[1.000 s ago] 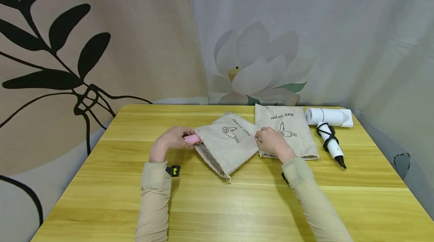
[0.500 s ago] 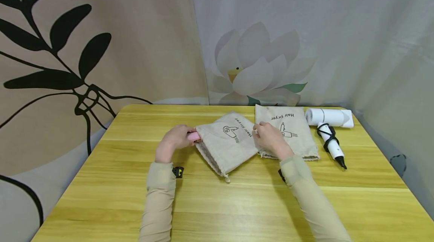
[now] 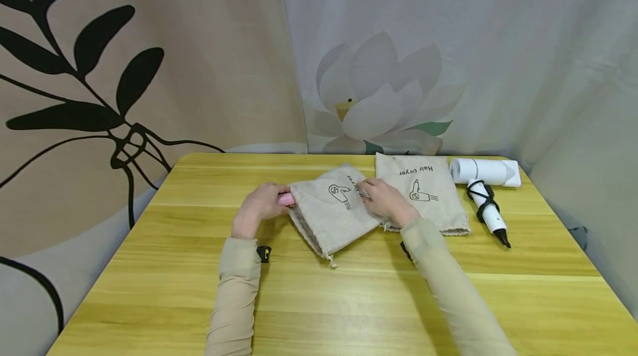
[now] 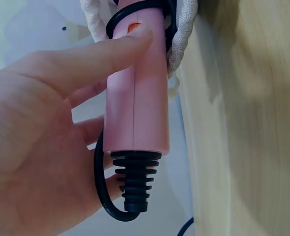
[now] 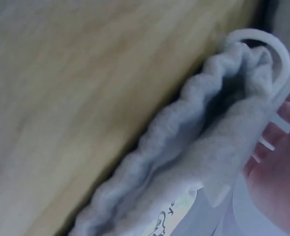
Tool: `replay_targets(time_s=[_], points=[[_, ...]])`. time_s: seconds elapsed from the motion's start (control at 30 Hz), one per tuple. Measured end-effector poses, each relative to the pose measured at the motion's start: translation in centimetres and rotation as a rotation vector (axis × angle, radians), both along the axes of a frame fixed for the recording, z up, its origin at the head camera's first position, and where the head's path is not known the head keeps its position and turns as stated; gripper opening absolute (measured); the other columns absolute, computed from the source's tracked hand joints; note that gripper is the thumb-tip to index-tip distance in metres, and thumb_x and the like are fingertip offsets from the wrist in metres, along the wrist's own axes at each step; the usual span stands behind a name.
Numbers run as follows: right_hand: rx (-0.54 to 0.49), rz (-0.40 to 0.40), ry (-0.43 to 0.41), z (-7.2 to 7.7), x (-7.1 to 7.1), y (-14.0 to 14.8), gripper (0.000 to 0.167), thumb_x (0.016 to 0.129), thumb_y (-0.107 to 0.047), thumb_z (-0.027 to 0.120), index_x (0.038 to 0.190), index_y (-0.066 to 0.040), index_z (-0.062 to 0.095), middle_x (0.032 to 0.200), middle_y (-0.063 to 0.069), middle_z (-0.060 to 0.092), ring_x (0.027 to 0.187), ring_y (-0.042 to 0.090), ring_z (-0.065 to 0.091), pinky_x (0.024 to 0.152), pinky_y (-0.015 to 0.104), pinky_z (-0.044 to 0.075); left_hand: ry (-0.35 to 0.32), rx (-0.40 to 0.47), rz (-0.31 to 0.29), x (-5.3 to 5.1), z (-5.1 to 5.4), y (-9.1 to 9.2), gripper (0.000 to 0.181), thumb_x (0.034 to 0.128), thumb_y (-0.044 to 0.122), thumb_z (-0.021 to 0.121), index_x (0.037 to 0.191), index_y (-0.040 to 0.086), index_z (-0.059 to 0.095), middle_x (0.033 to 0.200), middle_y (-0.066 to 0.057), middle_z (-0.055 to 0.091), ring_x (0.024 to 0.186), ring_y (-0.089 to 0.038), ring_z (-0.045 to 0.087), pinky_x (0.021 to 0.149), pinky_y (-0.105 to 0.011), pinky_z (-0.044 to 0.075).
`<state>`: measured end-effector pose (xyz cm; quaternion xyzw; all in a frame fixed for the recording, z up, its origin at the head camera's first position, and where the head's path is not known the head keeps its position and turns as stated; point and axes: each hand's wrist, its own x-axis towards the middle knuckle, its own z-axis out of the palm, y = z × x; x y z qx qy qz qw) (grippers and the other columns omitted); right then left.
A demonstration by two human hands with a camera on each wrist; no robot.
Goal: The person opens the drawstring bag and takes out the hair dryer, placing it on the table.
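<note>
In the head view a beige drawstring bag (image 3: pixel 329 212) printed "Hair Dryer" is on the table, its mouth facing left and toward me. A pink hair styling iron (image 4: pixel 137 108) pokes out of the mouth by its handle, with a black cord wrapped round it; the rest is hidden in the bag. My left hand (image 3: pixel 261 205) grips this handle, the thumb lying beside an orange-red button (image 4: pixel 134 27). My right hand (image 3: pixel 386 199) holds the bag's right part, covering some of the print. Its fingertips are partly hidden.
A second beige bag (image 3: pixel 421 179) lies flat behind my right hand, its corded mouth (image 5: pixel 184 128) large in the right wrist view. At the right are a white roll (image 3: pixel 483 172) and a white styling iron (image 3: pixel 485 209) wrapped in black cord. Curtains hang behind the table (image 3: pixel 319 311).
My left hand has moved right, along the pink handle toward the bag. The right hand has shifted left, farther over the bag. The bag has barely moved.
</note>
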<state>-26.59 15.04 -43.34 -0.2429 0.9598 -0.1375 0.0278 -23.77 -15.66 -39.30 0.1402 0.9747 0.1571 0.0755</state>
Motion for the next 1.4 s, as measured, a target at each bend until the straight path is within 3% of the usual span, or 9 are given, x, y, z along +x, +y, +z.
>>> replay_targets(time_s=[0.2, 0.53, 0.73, 1.0, 1.4], points=[[0.079, -0.027, -0.08, -0.2, -0.2, -0.4, 0.044, 0.097, -0.019, 0.05, 0.14, -0.014, 0.047, 0.141, 0.013, 0.048, 0.129, 0.034, 0.046, 0.105, 0.05, 0.04, 0.014, 0.015, -0.007, -0.1, 0.1, 0.0, 0.043, 0.0822, 0.023, 0.073, 0.122, 0.011, 0.061, 0.114, -0.015, 0.065, 0.104, -0.03, 0.059, 0.087, -0.047, 0.05], [0.161, -0.041, -0.063, -0.4, -0.4, -0.8, 0.043, 0.095, -0.02, 0.05, 0.139, -0.016, 0.049, 0.136, 0.01, 0.049, 0.125, 0.031, 0.046, 0.096, 0.048, 0.047, -0.04, 0.048, -0.002, 0.4, 0.8, -0.3, 0.04, 0.0788, 0.023, 0.076, 0.116, 0.012, 0.064, 0.108, -0.013, 0.066, 0.09, -0.025, 0.058, 0.074, -0.038, 0.048], [0.166, -0.05, -0.06, -0.4, -0.4, -1.0, 0.043, 0.094, -0.02, 0.051, 0.137, -0.017, 0.051, 0.136, 0.011, 0.049, 0.124, 0.03, 0.046, 0.096, 0.047, 0.048, -0.061, 0.027, 0.017, 0.9, 1.3, -0.6, 0.039, 0.0762, 0.025, 0.078, 0.112, 0.014, 0.065, 0.11, -0.014, 0.066, 0.095, -0.027, 0.059, 0.077, -0.041, 0.048], [0.172, -0.061, -0.069, -0.2, -0.5, -1.0, 0.046, 0.092, -0.02, 0.05, 0.137, -0.018, 0.052, 0.137, 0.011, 0.049, 0.124, 0.03, 0.046, 0.093, 0.048, 0.048, -0.125, 0.015, 0.073, 1.6, 2.3, -1.2, 0.041, 0.0755, 0.023, 0.078, 0.113, 0.014, 0.064, 0.104, -0.012, 0.066, 0.09, -0.024, 0.058, 0.075, -0.038, 0.047], [0.167, -0.062, -0.07, -0.2, -0.6, -1.0, 0.047, 0.09, -0.02, 0.051, 0.137, -0.017, 0.051, 0.138, 0.011, 0.049, 0.125, 0.03, 0.046, 0.093, 0.049, 0.048, -0.146, 0.007, 0.097, 2.1, 2.5, -1.6, 0.041, 0.0743, 0.021, 0.079, 0.112, 0.014, 0.064, 0.107, -0.014, 0.066, 0.091, -0.025, 0.059, 0.074, -0.039, 0.048]])
